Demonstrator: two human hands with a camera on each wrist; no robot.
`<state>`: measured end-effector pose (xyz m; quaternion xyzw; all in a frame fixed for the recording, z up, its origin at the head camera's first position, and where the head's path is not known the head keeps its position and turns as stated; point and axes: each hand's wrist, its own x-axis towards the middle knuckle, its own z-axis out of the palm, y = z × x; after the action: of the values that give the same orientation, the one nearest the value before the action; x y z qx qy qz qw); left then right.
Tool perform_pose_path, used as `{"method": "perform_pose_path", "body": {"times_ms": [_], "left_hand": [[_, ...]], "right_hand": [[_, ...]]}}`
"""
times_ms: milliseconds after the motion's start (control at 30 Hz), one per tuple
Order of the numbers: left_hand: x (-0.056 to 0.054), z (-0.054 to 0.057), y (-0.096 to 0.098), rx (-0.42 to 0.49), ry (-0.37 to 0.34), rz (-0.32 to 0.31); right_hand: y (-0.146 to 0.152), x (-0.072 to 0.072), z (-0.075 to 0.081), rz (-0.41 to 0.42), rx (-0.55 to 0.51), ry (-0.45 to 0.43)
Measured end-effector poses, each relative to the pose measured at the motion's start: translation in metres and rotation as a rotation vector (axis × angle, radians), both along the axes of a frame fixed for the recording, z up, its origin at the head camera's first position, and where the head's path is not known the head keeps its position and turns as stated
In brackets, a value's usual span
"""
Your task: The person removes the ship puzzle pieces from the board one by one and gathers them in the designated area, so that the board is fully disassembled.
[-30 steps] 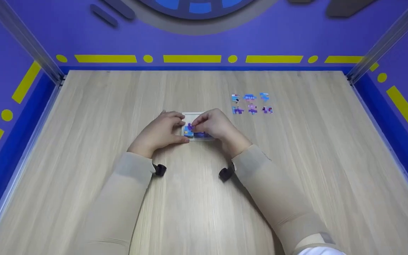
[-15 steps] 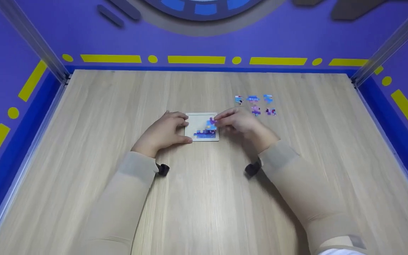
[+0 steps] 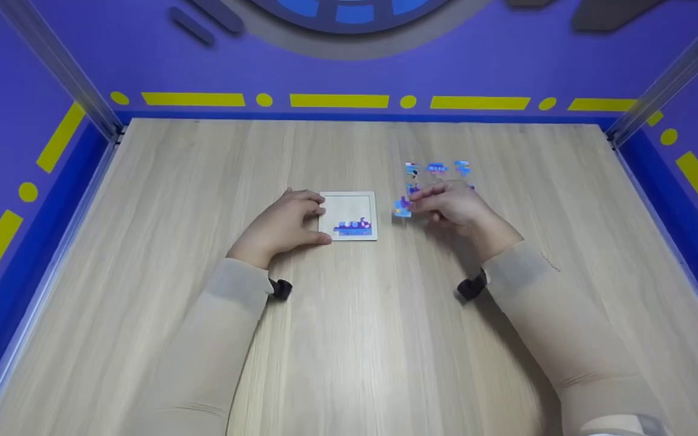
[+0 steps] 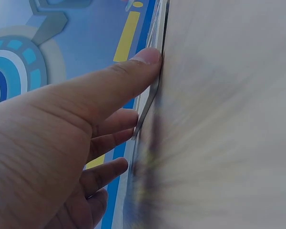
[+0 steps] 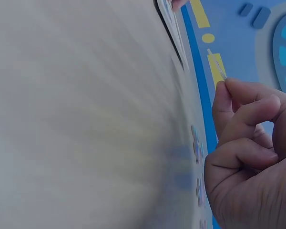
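In the head view, a white square puzzle tray [image 3: 349, 203] lies on the table, with joined blue and purple pieces [image 3: 353, 227] along its lower right. My left hand [image 3: 282, 225] rests against the tray's left side, thumb at the front corner and fingertips along the edge; the left wrist view shows the thumb [image 4: 133, 69] extended on the rim. To the right of the tray, my right hand [image 3: 458, 209] pinches a blue and purple puzzle piece [image 3: 402, 209] between thumb and forefinger. That piece [image 5: 220, 69] appears nearly edge-on in the right wrist view.
Several loose puzzle pieces [image 3: 437, 168] lie in rows beyond my right hand, which partly hides the nearer row. The wooden table [image 3: 349, 339] is bounded by a purple back wall [image 3: 349, 79] and side walls with yellow marks.
My right hand has lifted the blue and purple piece off the tray's left part and carried it right, past the tray's right edge. The left hand has stayed at the tray.
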<state>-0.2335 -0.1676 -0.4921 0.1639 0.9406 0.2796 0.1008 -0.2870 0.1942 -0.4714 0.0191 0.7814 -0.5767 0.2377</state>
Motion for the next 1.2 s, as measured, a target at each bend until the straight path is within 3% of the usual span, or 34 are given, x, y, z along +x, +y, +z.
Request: {"method": "perform_pose_path", "body": {"times_ms": [200,533,733,1200], "left_hand": [[0.0,0.001,-0.002,0.004,-0.004,-0.003],[-0.001,0.0,-0.001,0.005,-0.005,-0.006],[0.0,0.0,0.0,-0.006,0.0,-0.005],[0.001,0.001,0.0,-0.013,0.002,0.001]], "right_hand": [[0.015,0.0,0.001,-0.018,0.016,-0.01],[0.025,-0.001,-0.003,0.009,0.169,0.0],[0.023,-0.003,-0.004,0.007,0.244,0.055],[0.021,-0.009,-0.005,0.02,0.268,0.094]]}}
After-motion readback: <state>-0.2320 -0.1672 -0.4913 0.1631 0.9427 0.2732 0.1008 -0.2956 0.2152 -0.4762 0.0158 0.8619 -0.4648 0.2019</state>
